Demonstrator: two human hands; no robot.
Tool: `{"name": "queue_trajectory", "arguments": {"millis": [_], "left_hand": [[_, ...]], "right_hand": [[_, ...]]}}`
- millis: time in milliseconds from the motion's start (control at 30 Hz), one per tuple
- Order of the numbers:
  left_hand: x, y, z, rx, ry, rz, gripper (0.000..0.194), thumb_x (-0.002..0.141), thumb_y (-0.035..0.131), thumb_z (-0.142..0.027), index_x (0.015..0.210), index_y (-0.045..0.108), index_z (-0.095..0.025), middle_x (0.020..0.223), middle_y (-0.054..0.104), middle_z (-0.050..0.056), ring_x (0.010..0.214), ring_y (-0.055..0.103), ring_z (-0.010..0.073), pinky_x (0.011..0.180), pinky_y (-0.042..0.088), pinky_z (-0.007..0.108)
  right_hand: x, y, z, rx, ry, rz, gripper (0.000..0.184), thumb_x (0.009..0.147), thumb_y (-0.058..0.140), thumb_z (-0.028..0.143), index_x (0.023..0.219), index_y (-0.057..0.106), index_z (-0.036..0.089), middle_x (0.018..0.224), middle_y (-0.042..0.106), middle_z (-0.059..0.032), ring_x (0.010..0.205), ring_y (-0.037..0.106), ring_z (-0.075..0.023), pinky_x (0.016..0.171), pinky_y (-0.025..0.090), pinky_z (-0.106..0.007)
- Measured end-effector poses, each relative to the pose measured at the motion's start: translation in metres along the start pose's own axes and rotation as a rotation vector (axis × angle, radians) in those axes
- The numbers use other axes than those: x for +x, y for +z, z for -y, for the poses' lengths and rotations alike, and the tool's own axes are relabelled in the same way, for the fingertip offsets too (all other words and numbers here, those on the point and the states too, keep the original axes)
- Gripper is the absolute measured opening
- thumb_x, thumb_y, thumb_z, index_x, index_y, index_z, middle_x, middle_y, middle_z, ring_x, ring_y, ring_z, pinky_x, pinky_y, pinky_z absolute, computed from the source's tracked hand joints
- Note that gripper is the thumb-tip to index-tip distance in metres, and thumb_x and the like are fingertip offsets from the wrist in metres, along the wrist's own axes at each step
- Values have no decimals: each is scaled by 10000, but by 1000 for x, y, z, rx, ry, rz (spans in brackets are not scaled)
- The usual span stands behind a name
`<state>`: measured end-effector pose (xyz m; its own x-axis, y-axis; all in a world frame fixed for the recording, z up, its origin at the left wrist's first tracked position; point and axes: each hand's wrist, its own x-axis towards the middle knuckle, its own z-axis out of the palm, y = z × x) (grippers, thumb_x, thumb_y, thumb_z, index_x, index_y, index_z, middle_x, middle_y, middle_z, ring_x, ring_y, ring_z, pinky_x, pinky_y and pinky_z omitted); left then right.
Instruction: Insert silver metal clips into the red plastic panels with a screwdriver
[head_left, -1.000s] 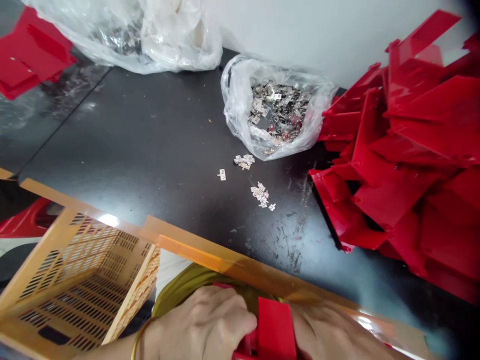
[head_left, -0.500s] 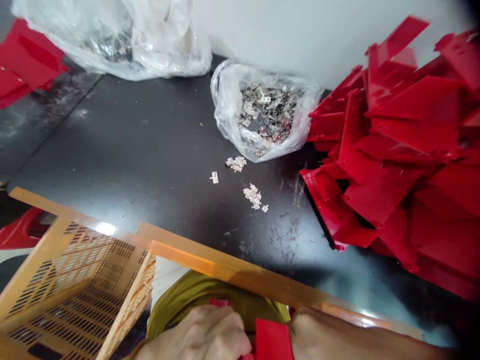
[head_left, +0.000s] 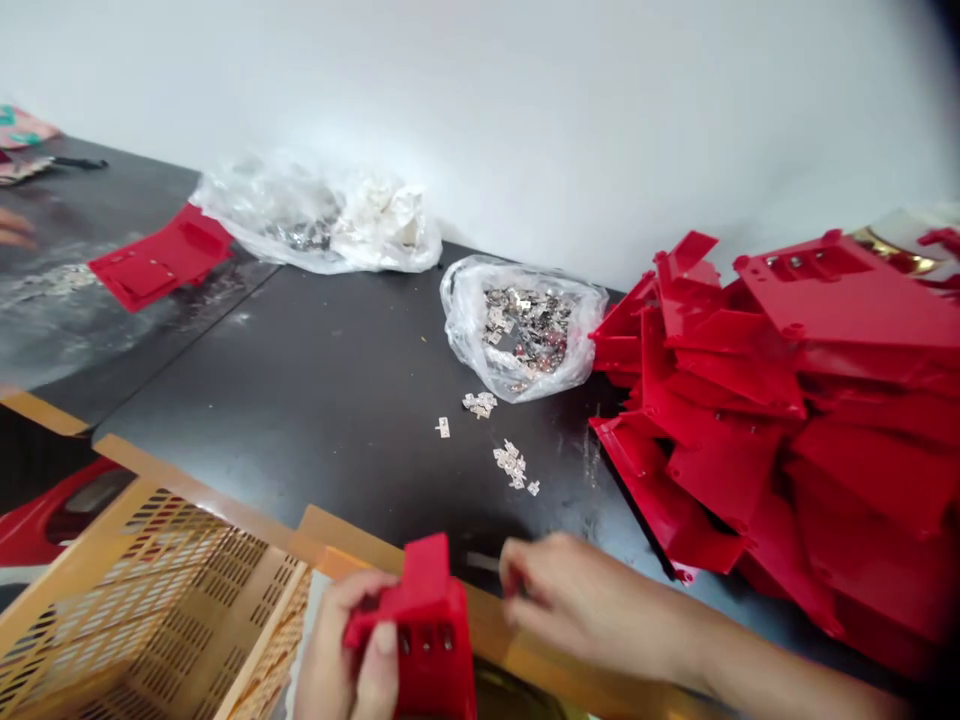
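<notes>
My left hand [head_left: 349, 645] grips a red plastic part [head_left: 431, 630] by its left side, thumb across the front, above the table's near edge. The part has a raised tab on top and a row of small metal pieces set in it. My right hand [head_left: 559, 600] is apart from the part, just to its right over the table edge. Its fingers are curled with a gap to the thumb, slightly blurred, and nothing shows between them. Beyond it, small metal plates [head_left: 511, 465] lie in a loose cluster, with another cluster [head_left: 480, 403] and a single plate [head_left: 443, 428] farther back.
An open plastic bag [head_left: 469, 345] of metal plates stands on the black table [head_left: 322, 400]. Red parts [head_left: 750, 440] are heaped at right. Against the wall lie more bags [head_left: 300, 220], near another red part [head_left: 157, 258]. A yellow crate [head_left: 172, 600] sits lower left. Another person's hand [head_left: 15, 228] shows far left.
The view has tilted up and shows more wall and table. My hands have risen from the bottom edge; my right hand has come away from the red plastic part, which my left hand keeps.
</notes>
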<state>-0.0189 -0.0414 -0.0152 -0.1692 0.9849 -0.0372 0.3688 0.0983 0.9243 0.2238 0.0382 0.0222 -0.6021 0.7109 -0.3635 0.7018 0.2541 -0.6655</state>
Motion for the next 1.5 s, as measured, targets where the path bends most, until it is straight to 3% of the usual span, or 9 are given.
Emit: {"name": "queue_trajectory", "arguments": {"millis": [67, 133, 267, 400, 700, 867, 1000, 1267, 1500], "left_hand": [[12, -2, -1, -28, -173, -95, 274, 929, 520, -479, 1010, 604, -231, 918, 709, 48, 781, 690, 192, 661, 591, 262], [25, -5, -2, -83, -336, -80, 330, 922, 517, -525, 1022, 606, -224, 978, 713, 51, 844, 695, 203, 692, 591, 272], [40, -7, -7, -203, -486, -44, 352, 913, 524, -545, 1057, 633, -244, 1004, 733, 39, 845, 706, 210, 685, 589, 295], [44, -7, -13, -355, -538, 50, 351, 909, 529, -543, 1094, 612, -256, 911, 723, 26, 823, 701, 219, 635, 572, 298], [52, -2, -11, -363, -575, 220, 355, 920, 493, -530, 1123, 572, -250, 936, 702, 20, 811, 643, 199, 696, 503, 275], [57, 4, -9, -300, -561, 289, 377, 932, 459, -493, 1204, 540, -245, 1039, 704, 45, 849, 633, 210, 748, 483, 295], [58, 14, -8, -276, -499, 305, 333, 932, 452, -436, 1179, 543, -230, 1119, 684, 65, 926, 631, 223, 810, 476, 314], [57, 26, -13, -285, -426, 335, 292, 940, 445, -393, 1162, 519, -217, 1088, 687, 72, 951, 628, 226, 867, 472, 341], [53, 28, -15, -278, -395, 325, 272, 956, 427, -405, 1132, 536, -230, 1064, 667, 51, 925, 616, 208, 852, 474, 335]], "right_hand": [[31, -12, -6, -24, 70, -216, 88, 906, 599, 199, 822, 615, 216, 643, 619, 57, 572, 582, -109, 546, 397, -196], [64, -17, -12, -58, 86, -402, 37, 898, 613, 188, 866, 610, 206, 750, 652, 26, 675, 614, -128, 653, 439, -220], [116, -14, -20, -96, 97, -476, 97, 902, 581, 143, 979, 617, 189, 886, 696, -22, 799, 659, -160, 750, 467, -259], [132, -8, -22, -155, 115, -487, 86, 902, 591, 181, 972, 639, 198, 873, 701, -25, 807, 664, -196, 736, 458, -296], [133, -9, -23, -140, 31, -525, 82, 910, 596, 195, 873, 664, 223, 876, 700, -12, 825, 651, -184, 754, 455, -276], [94, -12, -1, 13, -48, -531, 49, 923, 608, 233, 897, 649, 231, 809, 711, 37, 720, 651, -123, 694, 478, -204], [65, -3, 14, 116, -85, -459, 63, 875, 666, 179, 882, 664, 241, 789, 716, 59, 682, 646, -113, 661, 472, -195], [56, 12, 4, -3, -274, -431, 102, 960, 564, 146, 964, 648, 205, 897, 708, -9, 766, 677, -134, 720, 498, -229], [48, 17, 8, -111, -276, -447, 120, 985, 539, 159, 1027, 634, 219, 964, 688, -6, 809, 675, -127, 730, 499, -227]]}}
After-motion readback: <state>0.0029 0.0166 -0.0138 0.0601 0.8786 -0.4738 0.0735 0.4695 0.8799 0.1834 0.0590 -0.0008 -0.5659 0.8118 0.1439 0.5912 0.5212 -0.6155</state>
